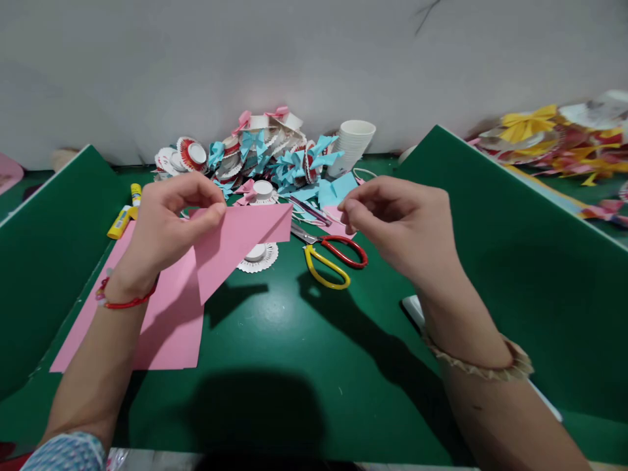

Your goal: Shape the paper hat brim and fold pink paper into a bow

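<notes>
A folded piece of pink paper [235,242] hangs in the air, pinched at its upper left between the thumb and fingers of my left hand [181,219]. A diagonal fold shows near its right end. My right hand [397,212] is held to the right of the paper, apart from it, with thumb and fingertips drawn together and nothing visible between them. Below and between the hands lie scissors [331,258] with one red and one yellow handle. Larger pink sheets [171,327] lie on the table under my left hand and forearm.
Two yellow glue sticks [122,219] lie at the left. Paper decorations with blue and pink bows [279,154] are heaped by the wall, near white paper cups [356,144]. Green partitions [515,275] flank the table [294,353]. A white object [415,311] lies under my right wrist.
</notes>
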{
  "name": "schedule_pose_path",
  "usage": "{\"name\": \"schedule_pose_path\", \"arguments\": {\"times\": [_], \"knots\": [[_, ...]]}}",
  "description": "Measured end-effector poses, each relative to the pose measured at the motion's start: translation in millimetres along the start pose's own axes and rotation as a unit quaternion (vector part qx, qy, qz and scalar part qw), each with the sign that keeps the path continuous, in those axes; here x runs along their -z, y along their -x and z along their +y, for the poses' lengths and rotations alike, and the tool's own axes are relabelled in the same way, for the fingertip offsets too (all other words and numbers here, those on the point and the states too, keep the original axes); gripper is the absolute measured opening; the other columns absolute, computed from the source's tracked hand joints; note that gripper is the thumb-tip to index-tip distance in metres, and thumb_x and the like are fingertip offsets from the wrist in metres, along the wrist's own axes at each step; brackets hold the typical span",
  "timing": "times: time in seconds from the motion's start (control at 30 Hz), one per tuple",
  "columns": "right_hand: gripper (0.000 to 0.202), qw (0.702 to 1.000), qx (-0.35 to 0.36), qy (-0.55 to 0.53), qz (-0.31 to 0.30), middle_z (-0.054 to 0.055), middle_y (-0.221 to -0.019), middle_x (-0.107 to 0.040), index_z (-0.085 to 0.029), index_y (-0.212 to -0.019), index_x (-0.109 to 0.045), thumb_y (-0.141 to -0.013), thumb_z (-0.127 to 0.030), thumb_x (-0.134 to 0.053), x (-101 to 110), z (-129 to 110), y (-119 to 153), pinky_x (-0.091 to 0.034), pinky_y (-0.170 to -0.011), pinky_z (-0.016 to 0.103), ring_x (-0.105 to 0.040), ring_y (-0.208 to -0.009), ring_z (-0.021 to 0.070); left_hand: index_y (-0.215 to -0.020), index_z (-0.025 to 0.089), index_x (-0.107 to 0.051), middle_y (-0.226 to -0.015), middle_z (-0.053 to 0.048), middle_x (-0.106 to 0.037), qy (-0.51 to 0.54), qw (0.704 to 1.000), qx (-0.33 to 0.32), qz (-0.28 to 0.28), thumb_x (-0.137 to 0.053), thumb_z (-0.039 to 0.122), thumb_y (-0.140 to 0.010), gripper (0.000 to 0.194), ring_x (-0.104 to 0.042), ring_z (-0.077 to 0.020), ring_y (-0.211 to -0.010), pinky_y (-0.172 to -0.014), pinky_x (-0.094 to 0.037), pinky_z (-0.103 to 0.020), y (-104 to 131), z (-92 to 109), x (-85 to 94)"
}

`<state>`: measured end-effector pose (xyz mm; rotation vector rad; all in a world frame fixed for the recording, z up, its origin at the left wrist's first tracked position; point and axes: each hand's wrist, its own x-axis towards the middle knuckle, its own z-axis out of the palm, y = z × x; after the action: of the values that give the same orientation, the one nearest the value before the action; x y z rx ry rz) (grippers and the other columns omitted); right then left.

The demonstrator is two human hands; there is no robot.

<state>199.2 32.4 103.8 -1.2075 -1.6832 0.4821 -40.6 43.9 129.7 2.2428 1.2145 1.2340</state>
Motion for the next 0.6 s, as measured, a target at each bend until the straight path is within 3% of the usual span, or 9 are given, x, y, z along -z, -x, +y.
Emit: {"name": "schedule_pose_path", "arguments": {"times": [0.07, 0.17, 0.4, 0.6], "knots": [[0.008, 0.999, 0.009, -0.031, -0.007, 0.0, -0.062, -0.059, -0.021, -0.069, -0.058, -0.077, -0.02, -0.055, -4.1, -0.6, 0.5, -0.044, -0.05, 0.026, -0.056, -0.056, 0.0123, -0.065, 0.017, -0.055, -0.065, 0.002, -0.058, 0.001, 1.0, -0.003, -0.02, -0.056, 0.014, -0.073, 0.009, -0.051, -0.0086, -0.06, -0.057, -0.043, -0.021, 0.8, 1.2, -3.6], [0.004, 0.996, 0.026, -0.056, -0.064, 0.002, -0.076, -0.065, -0.021, -0.076, -0.061, -0.077, -0.024, -0.058, -14.5, -1.9, 4.9, -0.049, -0.058, 0.027, -0.06, -0.066, 0.014, -0.066, 0.017, -0.055, -0.067, 0.001, -0.059, 0.002, 0.998, 0.002, -0.062, -0.053, 0.017, -0.075, 0.01, -0.053, -0.0102, -0.063, -0.058, -0.043, -0.022, 3.5, 3.3, -16.5], [0.011, 0.989, 0.057, 0.005, -0.134, 0.001, -0.066, -0.065, -0.016, -0.07, -0.062, -0.075, -0.012, -0.054, -29.5, 1.4, 14.6, -0.042, -0.053, 0.022, -0.054, -0.057, 0.0101, -0.073, 0.016, -0.059, -0.068, 0.002, -0.062, -0.031, 0.978, -0.059, -0.198, -0.05, 0.016, -0.078, 0.011, -0.054, -0.0091, -0.062, -0.063, -0.042, -0.021, 11.6, 2.7, -40.0], [0.012, 0.986, 0.051, -0.008, -0.161, 0.0, -0.063, -0.063, -0.015, -0.068, -0.061, -0.074, -0.01, -0.052, -35.6, 1.1, 19.3, -0.041, -0.055, 0.02, -0.052, -0.057, 0.0091, -0.069, 0.015, -0.057, -0.066, 0.002, -0.059, -0.016, 0.968, -0.027, -0.25, -0.046, 0.013, -0.075, 0.013, -0.05, -0.0099, -0.062, -0.062, -0.038, -0.022, 14.3, 0.1, -48.1]]}}
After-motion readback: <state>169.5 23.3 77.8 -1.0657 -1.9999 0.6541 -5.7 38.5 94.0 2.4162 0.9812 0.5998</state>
